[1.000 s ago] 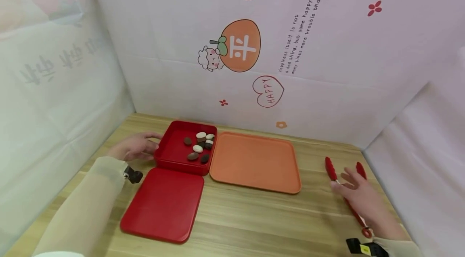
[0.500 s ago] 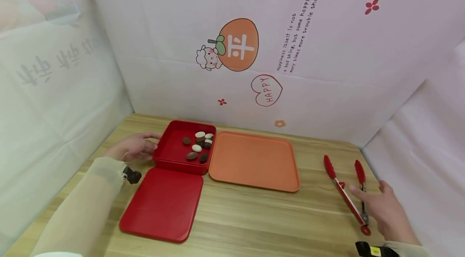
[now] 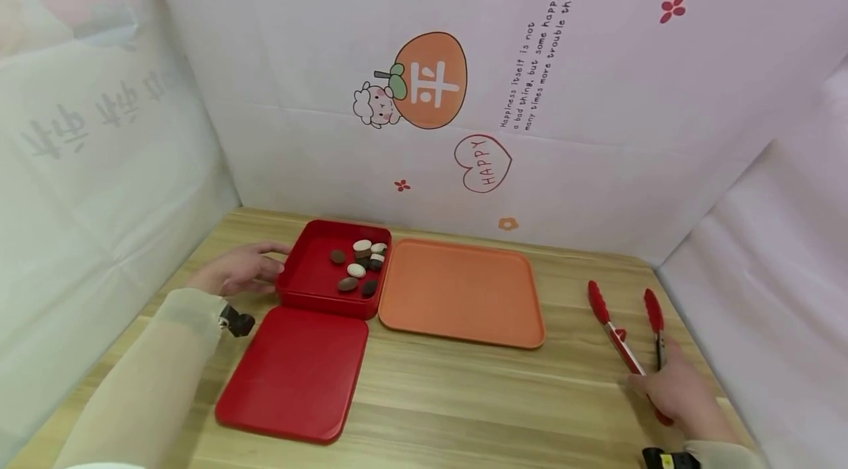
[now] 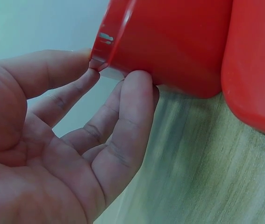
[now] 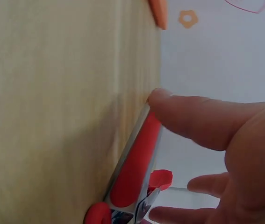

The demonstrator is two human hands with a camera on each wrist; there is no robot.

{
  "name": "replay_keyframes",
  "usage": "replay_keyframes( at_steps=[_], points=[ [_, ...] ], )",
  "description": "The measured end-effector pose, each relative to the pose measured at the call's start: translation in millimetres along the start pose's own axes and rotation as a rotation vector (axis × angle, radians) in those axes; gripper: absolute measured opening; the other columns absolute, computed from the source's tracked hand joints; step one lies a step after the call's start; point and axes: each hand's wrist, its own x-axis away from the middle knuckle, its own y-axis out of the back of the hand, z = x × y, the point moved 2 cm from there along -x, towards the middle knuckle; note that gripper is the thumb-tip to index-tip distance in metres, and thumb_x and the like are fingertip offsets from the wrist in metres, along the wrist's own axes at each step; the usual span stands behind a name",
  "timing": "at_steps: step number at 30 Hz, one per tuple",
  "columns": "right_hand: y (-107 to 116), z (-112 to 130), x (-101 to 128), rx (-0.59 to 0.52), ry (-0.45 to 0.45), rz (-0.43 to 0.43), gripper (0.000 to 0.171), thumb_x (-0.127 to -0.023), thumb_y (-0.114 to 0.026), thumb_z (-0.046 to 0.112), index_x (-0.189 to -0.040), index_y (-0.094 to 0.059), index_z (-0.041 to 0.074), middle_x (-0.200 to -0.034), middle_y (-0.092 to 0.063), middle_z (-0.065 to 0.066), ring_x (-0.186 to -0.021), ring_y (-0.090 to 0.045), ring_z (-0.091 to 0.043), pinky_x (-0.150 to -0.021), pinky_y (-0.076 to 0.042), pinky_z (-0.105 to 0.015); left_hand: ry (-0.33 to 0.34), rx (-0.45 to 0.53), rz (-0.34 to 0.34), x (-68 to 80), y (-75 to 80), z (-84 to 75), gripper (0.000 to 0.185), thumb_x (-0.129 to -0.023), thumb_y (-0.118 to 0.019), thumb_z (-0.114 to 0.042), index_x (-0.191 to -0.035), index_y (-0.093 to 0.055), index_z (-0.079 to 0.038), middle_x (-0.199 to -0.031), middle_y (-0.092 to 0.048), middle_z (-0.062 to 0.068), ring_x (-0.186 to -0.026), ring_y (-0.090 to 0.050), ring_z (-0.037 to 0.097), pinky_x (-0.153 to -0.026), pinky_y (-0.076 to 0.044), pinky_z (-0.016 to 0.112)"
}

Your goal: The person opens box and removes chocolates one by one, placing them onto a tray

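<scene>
My left hand (image 3: 241, 270) rests on the table against the left side of an open red box (image 3: 311, 301). In the left wrist view its fingertips (image 4: 139, 81) and thumb touch the box wall (image 4: 169, 42) just under the rim. Several brown and white pebble-like pieces (image 3: 358, 270) lie in the box. My right hand (image 3: 669, 392) lies over the handle end of red tongs (image 3: 612, 325), which rest on the table with their arms spread. In the right wrist view the thumb (image 5: 169, 105) presses on one arm of the tongs (image 5: 134, 168), and the fingers reach round the far side.
The box's flat red lid (image 3: 294, 373) lies in front of the box. An orange tray (image 3: 461, 292) sits right of the box. White printed panels wall in the wooden table (image 3: 464, 403) at the back and on both sides.
My right hand drew back along the tongs from their tips to the handle end and now closes around it. The left hand and the box have stayed put.
</scene>
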Motion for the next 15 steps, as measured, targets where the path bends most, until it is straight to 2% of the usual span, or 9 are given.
replay_keyframes(
  at_steps=[4, 8, 10, 13, 15],
  points=[
    [-3.4, 2.3, -2.7, 0.108, 0.023, -0.027, 0.131, -0.078, -0.082, 0.048, -0.147, 0.006, -0.019, -0.138, -0.02, -0.052, -0.119, -0.035, -0.066, -0.086, -0.041, -0.068, 0.001, 0.013, 0.001, 1.6, -0.5, -1.7, 0.059, -0.101, -0.053, -0.003, -0.154, -0.027, 0.001, -0.123, -0.062, 0.025, -0.106, -0.064, 0.032, -0.084, -0.053, 0.042],
    [-4.3, 1.1, -5.9, 0.154, 0.025, -0.056, 0.112, -0.081, -0.082, 0.032, -0.147, -0.008, -0.021, -0.136, -0.03, -0.049, -0.116, -0.041, -0.063, -0.084, -0.042, -0.067, -0.001, 0.008, 0.002, 2.8, -1.5, -3.2, 0.061, -0.1, -0.055, -0.004, -0.154, -0.027, 0.001, -0.121, -0.063, 0.023, -0.105, -0.064, 0.031, -0.084, -0.054, 0.042],
    [-4.5, 0.2, -7.3, 0.165, 0.029, -0.065, 0.104, -0.081, -0.082, 0.026, -0.145, -0.015, -0.021, -0.134, -0.034, -0.048, -0.113, -0.044, -0.062, -0.083, -0.043, -0.066, -0.002, 0.001, 0.001, 3.0, -1.3, -2.9, 0.061, -0.1, -0.055, -0.005, -0.154, -0.027, 0.001, -0.121, -0.063, 0.023, -0.105, -0.064, 0.031, -0.084, -0.054, 0.042],
    [-3.8, -2.0, -8.2, 0.152, 0.029, -0.077, 0.098, -0.081, -0.08, 0.021, -0.143, -0.017, -0.022, -0.129, -0.039, -0.048, -0.107, -0.049, -0.059, -0.08, -0.045, -0.065, -0.002, -0.002, 0.0, 2.3, -0.6, -1.8, 0.061, -0.1, -0.056, -0.006, -0.154, -0.028, 0.001, -0.123, -0.062, 0.025, -0.106, -0.063, 0.032, -0.085, -0.054, 0.042],
    [-2.6, -4.3, -7.6, 0.119, 0.011, -0.078, 0.095, -0.08, -0.078, 0.022, -0.142, -0.02, -0.021, -0.12, -0.047, -0.045, -0.096, -0.054, -0.053, -0.073, -0.048, -0.059, -0.004, -0.006, 0.004, 1.6, 0.1, -0.9, 0.061, -0.1, -0.057, -0.007, -0.154, -0.028, 0.0, -0.125, -0.061, 0.025, -0.107, -0.063, 0.032, -0.085, -0.053, 0.042]
  ],
)
